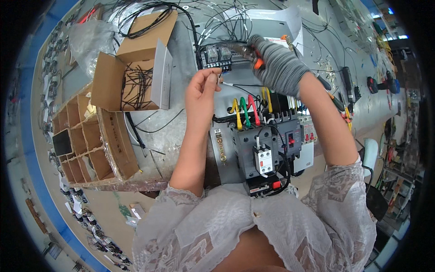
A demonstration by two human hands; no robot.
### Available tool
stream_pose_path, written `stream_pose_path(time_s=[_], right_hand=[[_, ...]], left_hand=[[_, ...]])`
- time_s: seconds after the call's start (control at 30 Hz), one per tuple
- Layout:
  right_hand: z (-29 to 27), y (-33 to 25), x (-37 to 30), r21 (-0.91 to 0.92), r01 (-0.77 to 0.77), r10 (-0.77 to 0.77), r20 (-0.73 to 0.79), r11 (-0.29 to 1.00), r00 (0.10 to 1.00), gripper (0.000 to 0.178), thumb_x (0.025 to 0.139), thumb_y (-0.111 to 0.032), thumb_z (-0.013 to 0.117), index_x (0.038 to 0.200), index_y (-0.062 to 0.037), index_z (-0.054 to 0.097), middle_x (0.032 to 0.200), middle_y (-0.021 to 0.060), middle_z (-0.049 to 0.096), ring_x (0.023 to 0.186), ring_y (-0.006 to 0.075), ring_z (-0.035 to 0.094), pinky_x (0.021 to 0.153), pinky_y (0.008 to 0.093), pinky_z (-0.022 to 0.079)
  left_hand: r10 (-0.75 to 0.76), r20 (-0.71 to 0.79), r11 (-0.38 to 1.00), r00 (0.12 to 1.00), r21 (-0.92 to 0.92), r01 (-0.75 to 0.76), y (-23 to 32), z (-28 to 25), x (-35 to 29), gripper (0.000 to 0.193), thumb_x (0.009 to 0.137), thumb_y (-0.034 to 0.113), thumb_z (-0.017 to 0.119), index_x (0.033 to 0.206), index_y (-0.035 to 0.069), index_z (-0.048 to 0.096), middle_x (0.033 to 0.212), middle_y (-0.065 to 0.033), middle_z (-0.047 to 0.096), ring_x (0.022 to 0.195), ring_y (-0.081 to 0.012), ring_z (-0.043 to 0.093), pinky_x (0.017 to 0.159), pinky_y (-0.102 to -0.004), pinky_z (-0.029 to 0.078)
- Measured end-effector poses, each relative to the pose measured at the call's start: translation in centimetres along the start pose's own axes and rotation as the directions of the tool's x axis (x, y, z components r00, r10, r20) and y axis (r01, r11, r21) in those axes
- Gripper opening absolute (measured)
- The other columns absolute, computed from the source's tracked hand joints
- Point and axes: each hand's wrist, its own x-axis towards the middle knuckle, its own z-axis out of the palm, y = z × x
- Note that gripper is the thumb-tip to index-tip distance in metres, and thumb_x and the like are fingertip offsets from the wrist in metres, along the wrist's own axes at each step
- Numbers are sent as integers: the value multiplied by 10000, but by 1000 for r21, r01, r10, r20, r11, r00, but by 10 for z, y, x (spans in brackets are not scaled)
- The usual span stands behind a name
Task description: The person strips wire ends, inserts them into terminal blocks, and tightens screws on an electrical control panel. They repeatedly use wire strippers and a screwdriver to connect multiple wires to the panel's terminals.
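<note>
My left hand (201, 88) is bare, thumb and forefinger pinched on the end of a thin black wire (247, 85) with a white marker sleeve. My right hand (281, 65), in a grey knit glove, grips a pair of pliers (249, 53) with orange on the handles; the jaws point left, above the wire and apart from it. Just beyond my left hand are clear-cased relays (218, 53) on a metal panel. Closer to me, that panel carries a dark grey contactor (249, 149), a circuit breaker (289, 136) and thick yellow, green and red cables (245, 111).
At left stand an open cardboard box (107, 84) of short black wires and a divided carton (118, 145). Loose black wires (226, 22) spread across the back. To the right lie a screwdriver (348, 84) and a cordless drill (384, 85).
</note>
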Motion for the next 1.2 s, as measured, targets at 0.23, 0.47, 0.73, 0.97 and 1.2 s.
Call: stream_pose_path(time_s=[0.23,0.47,0.73,0.97,1.2], right_hand=[[20,-13,1,-260,49,-21,107,964,994,395,727,-114,652,1095,-29,534,1037,189,617,975,327,612,846,419,490],[32,-14,4,-236,107,-65,181,966,981,481,713,-116,657,1166,-36,514,962,172,644,923,337,620,821,415,492],[32,-14,6,-260,109,-54,211,959,976,481,750,-150,652,1195,-42,504,999,166,642,936,324,624,841,416,485],[37,-11,6,-240,101,-58,180,966,982,490,755,-156,650,1206,-44,494,1021,169,630,939,328,618,849,425,475],[38,-9,5,-238,130,-91,170,963,981,509,740,-147,660,1209,-41,492,1025,176,628,936,333,618,842,419,481]], left_hand=[[-3,-25,999,1000,-44,1,-6,0,3,136,943,132,546,958,14,611,884,-32,637,718,-65,497,685,-207,410],[-7,11,1000,1000,-28,7,-7,-2,4,92,932,98,544,924,31,606,825,-6,625,711,-59,487,667,-202,395],[-11,6,1000,1000,-14,11,-5,-2,3,84,921,71,531,932,32,605,829,-7,627,715,-58,482,672,-203,389],[-2,4,1000,1000,5,2,-7,-2,3,84,921,76,535,933,33,606,828,-6,627,720,-56,485,675,-204,389],[-4,4,1000,1000,17,4,-7,-2,3,84,921,88,543,918,38,610,820,1,626,725,-52,493,669,-203,386]])
